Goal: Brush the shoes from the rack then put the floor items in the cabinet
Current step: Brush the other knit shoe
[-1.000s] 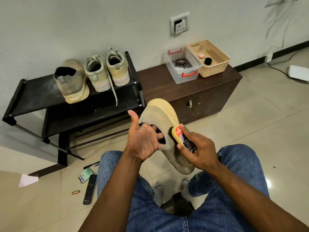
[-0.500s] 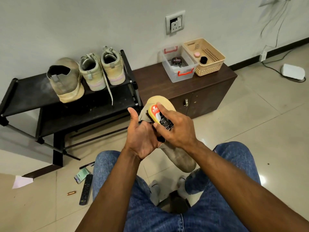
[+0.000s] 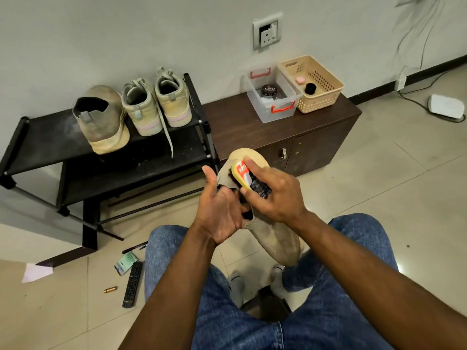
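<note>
A tan slip-on shoe [image 3: 276, 242] is held above my knees, sole edge facing the cabinet. My left hand [image 3: 219, 210] has its fingers tucked into the shoe's opening, thumb up. My right hand [image 3: 274, 195] grips a yellow shoe brush [image 3: 246, 174] with a red and black label, pressed against the shoe's heel end. On the black rack [image 3: 48, 140] stand the matching tan shoe [image 3: 102, 120] and a pair of pale laced sneakers [image 3: 158, 104]. On the floor lie a black remote [image 3: 132, 284], a green card [image 3: 125, 262], a pen [image 3: 134, 247] and a small brass cylinder [image 3: 110, 289].
A dark wooden cabinet [image 3: 252, 130] with shut doors stands right of the rack. It carries a clear box [image 3: 271, 97] with a polish tin and a beige basket [image 3: 312, 83]. A white paper [image 3: 35, 272] lies at floor left, a white device [image 3: 446, 106] with cable at far right.
My right hand has carried the brush from the middle of the shoe up to its heel end. My left hand keeps hold of the shoe.
</note>
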